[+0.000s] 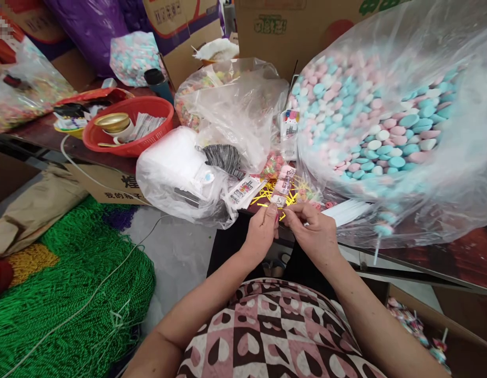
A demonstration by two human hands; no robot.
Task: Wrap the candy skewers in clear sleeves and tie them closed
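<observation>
A small clear candy bag [286, 181] with dark print and pale pink candies inside stands up from my fingers over the table edge. My left hand [262, 231] pinches its gathered lower end between thumb and fingers. Close beside it, my right hand [314, 227] is closed, thumb and forefinger pressed together at a yellow twist tie [281, 215] by the bag's neck. Loose yellow twist ties [262, 193] lie just beyond my hands. White paper sticks [349, 211] rest to the right, and a stack of printed bags [245, 190] to the left.
A large clear sack of pink, blue and white candies [393, 131] fills the right side. Another bag of candies [227, 100] and a red basket [128, 149] stand left. Green beaded strands [78, 294] cover the floor. An open carton [459, 325] holds wrapped lollipops.
</observation>
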